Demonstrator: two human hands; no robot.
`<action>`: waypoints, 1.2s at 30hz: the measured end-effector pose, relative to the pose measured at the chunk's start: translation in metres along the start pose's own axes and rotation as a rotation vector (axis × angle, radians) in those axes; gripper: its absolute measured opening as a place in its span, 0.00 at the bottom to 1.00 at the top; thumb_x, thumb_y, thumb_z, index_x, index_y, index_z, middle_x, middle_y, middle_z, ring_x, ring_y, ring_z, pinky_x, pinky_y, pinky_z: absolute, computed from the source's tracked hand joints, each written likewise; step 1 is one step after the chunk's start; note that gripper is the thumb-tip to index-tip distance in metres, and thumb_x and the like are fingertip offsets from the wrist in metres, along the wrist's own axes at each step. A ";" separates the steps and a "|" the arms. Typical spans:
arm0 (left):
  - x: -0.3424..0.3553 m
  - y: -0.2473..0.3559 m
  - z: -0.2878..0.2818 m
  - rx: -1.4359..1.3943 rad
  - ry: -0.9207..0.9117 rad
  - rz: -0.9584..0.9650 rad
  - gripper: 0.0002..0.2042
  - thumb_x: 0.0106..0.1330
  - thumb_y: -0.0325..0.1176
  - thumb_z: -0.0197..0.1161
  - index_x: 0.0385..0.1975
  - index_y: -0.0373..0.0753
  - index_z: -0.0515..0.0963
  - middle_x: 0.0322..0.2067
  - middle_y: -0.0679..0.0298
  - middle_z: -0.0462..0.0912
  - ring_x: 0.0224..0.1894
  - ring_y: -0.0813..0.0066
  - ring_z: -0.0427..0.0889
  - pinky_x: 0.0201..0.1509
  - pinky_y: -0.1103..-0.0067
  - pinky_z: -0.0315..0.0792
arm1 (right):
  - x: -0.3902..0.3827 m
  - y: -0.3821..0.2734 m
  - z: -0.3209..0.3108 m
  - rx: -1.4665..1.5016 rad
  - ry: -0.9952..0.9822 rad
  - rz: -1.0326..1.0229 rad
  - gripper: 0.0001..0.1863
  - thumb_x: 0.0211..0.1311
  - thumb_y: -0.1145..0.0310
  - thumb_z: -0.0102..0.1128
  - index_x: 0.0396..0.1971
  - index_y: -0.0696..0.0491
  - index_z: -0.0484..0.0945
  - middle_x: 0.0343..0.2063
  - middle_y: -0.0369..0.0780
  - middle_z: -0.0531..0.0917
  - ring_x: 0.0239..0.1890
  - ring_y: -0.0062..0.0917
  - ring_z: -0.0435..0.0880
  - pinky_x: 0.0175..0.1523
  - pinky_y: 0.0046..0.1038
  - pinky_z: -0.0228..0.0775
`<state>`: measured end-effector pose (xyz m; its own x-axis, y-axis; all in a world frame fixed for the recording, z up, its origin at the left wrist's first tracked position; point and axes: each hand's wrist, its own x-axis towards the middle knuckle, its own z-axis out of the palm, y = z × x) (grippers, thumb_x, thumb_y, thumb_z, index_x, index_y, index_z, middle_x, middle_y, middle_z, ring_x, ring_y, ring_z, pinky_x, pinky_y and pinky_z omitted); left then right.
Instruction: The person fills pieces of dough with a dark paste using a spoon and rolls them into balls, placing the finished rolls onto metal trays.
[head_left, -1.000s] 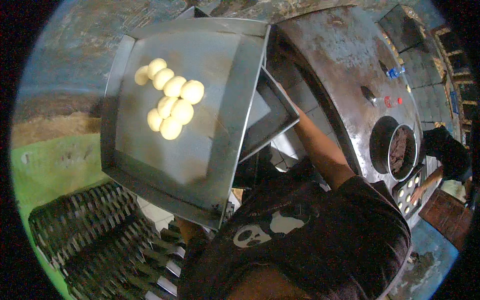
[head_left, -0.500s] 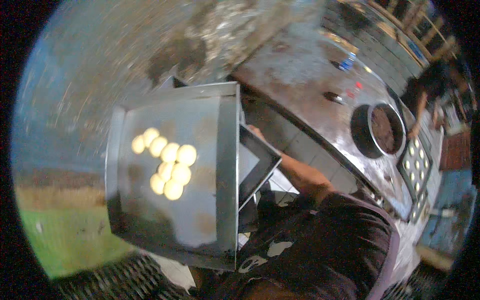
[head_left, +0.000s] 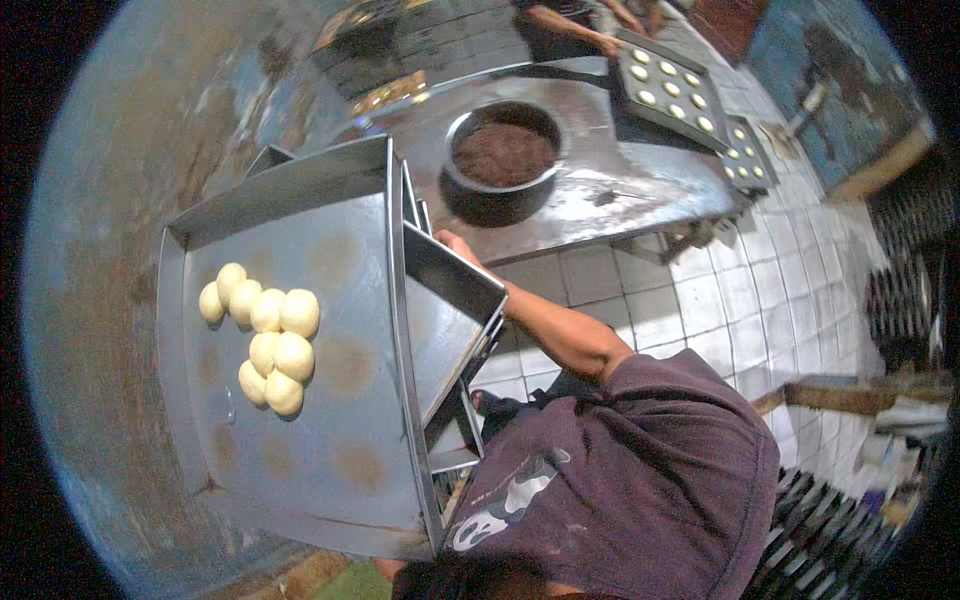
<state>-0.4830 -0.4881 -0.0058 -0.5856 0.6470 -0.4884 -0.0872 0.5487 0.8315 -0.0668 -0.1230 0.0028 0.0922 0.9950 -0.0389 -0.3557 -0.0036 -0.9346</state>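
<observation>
A deep metal baking tray [head_left: 345, 245] fills the left of the view, with several pale dough balls [head_left: 267, 312] clustered on its stained base. Beneath and beside it, more metal trays [head_left: 455, 262] are stacked at angles. My right arm reaches out to the far side of this stack. There my right hand [head_left: 458, 246] grips the tray edges, its fingers mostly hidden behind the metal. My left hand is out of sight, below or behind the big tray.
A table [head_left: 560, 215] stands beyond, bearing a round pot [head_left: 462, 135] of dark brown filling. At its far end a co-worker's hand [head_left: 608, 44] touches a tray of dough balls [head_left: 640, 97], with another tray [head_left: 742, 172] beside it. Black slatted crates [head_left: 830, 535] sit at the lower right.
My view has swung to the right, so the table and pot now appear farther left and higher. The large tray sits slightly farther left in view, its dough balls still clustered.
</observation>
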 end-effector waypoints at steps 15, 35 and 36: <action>-0.032 0.262 0.158 0.236 -1.104 0.452 0.28 0.76 0.46 0.53 0.70 0.36 0.62 0.65 0.52 0.72 0.66 0.56 0.72 0.71 0.60 0.65 | -0.332 -0.150 -0.080 0.361 0.854 -0.171 0.21 0.71 0.56 0.56 0.44 0.62 0.80 0.37 0.48 0.86 0.40 0.31 0.84 0.49 0.34 0.74; 0.462 0.372 -0.441 0.240 -0.817 0.133 0.29 0.76 0.47 0.53 0.71 0.36 0.63 0.64 0.53 0.73 0.65 0.57 0.72 0.70 0.62 0.66 | -0.440 0.068 0.531 0.351 1.259 -0.017 0.21 0.74 0.57 0.51 0.46 0.62 0.80 0.39 0.47 0.86 0.42 0.31 0.83 0.50 0.33 0.74; 0.473 0.380 -0.445 0.223 -0.821 0.137 0.29 0.76 0.47 0.54 0.71 0.36 0.63 0.64 0.53 0.73 0.65 0.57 0.72 0.70 0.62 0.66 | -0.427 0.077 0.547 0.338 1.248 0.006 0.21 0.74 0.57 0.50 0.46 0.62 0.80 0.39 0.47 0.86 0.42 0.31 0.83 0.51 0.33 0.74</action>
<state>-1.1516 -0.2091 0.1975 0.1964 0.8458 -0.4960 0.1519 0.4735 0.8676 -0.6423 -0.4940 0.1403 0.8254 0.2288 -0.5161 -0.5587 0.2000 -0.8049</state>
